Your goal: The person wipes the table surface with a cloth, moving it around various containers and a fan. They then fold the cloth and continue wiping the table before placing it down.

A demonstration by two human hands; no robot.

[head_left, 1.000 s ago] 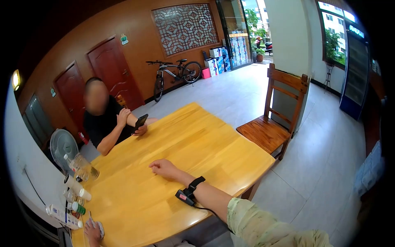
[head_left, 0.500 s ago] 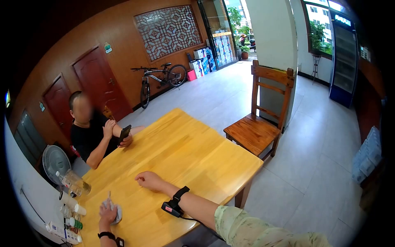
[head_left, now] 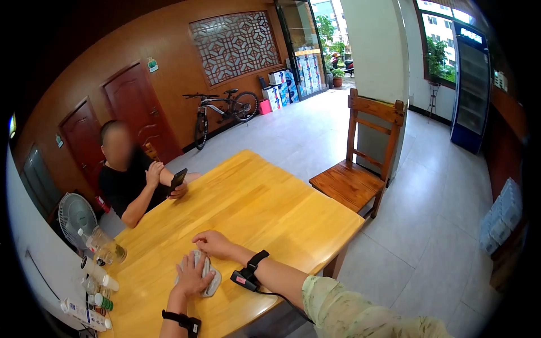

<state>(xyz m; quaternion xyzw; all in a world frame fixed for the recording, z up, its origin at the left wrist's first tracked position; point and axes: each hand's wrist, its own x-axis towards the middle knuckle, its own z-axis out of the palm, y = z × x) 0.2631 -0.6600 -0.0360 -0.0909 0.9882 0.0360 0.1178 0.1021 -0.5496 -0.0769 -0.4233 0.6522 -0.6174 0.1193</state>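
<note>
A folded grey-white cloth lies on the yellow wooden table near its front side. My left hand holds it under the palm, fingers laid over it and thumb to the right. Just beyond the cloth rests my right hand, its fingers loosely curled with nothing visible in them, close to the left fingertips. Each wrist wears a black strap with a small device.
Bottles and cups line the table's left edge by the wall, along with a clear jug. Across the table sits a person with a phone. A wooden chair stands at the far right side.
My left hand has slid the cloth rightward across the table, up beside my right hand. The right hand has shifted slightly right in view.
</note>
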